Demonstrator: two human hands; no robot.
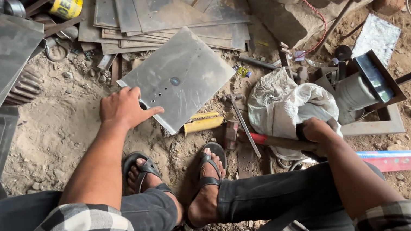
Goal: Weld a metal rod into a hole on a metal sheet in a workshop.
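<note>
I sit low over the dirt floor (70,126), my 2 sandalled feet (182,177) planted together below me. My right hand (318,130) is closed around the wooden handle of a hammer (275,141), whose red-painted end points toward my feet; the tool rests low, not raised. My left hand (125,109) lies flat, fingers spread, on the near left corner of a grey metal sheet (180,78), pinning it to the ground. The sheet already carries a row of small punched holes and 1 larger hole near its centre. Beyond it, a stack of plain sheets (155,8) appears unworked.
</note>
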